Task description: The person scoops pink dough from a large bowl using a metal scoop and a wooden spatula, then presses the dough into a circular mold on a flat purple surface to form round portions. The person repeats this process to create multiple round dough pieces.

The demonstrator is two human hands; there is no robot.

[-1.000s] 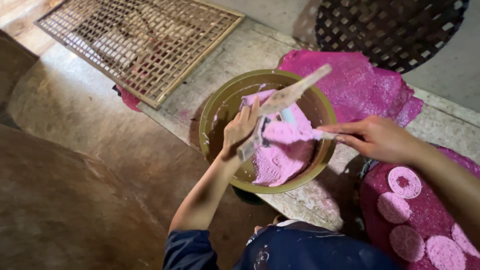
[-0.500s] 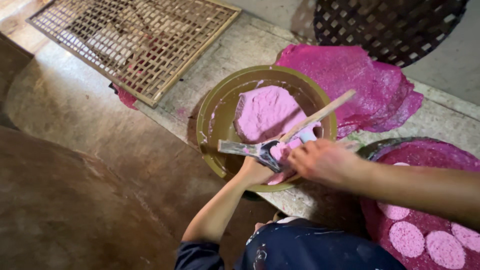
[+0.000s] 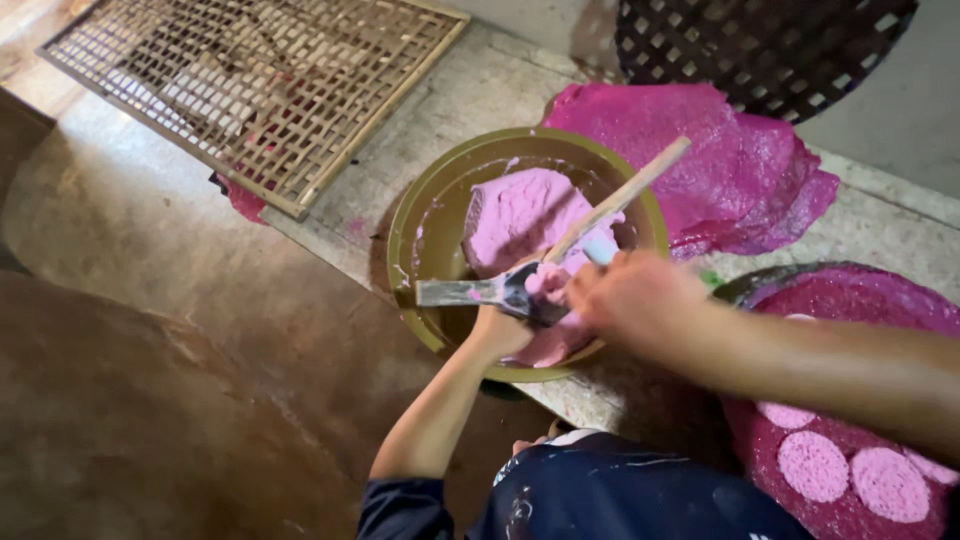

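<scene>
Both hands' grip (image 3: 560, 295) meets over the bowl's (image 3: 420, 215) pink dough (image 3: 520, 215).

Bamboo lattice rack (image 3: 250, 85) on stone ledge (image 3: 480, 100), crumpled magenta cloth (image 3: 720, 160), dark woven basket (image 3: 760, 45), pink discs (image 3: 812, 465)

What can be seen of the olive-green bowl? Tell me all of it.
The olive-green bowl is round, wide and shallow, smooth like plastic, its inner wall smeared pale. It sits upright on the edge of a stone ledge, holding a lump of pink paste. A wooden stick slants across it. The left hand and right hand work over its near side with a metal scraper. A magenta cloth lies behind.
</scene>
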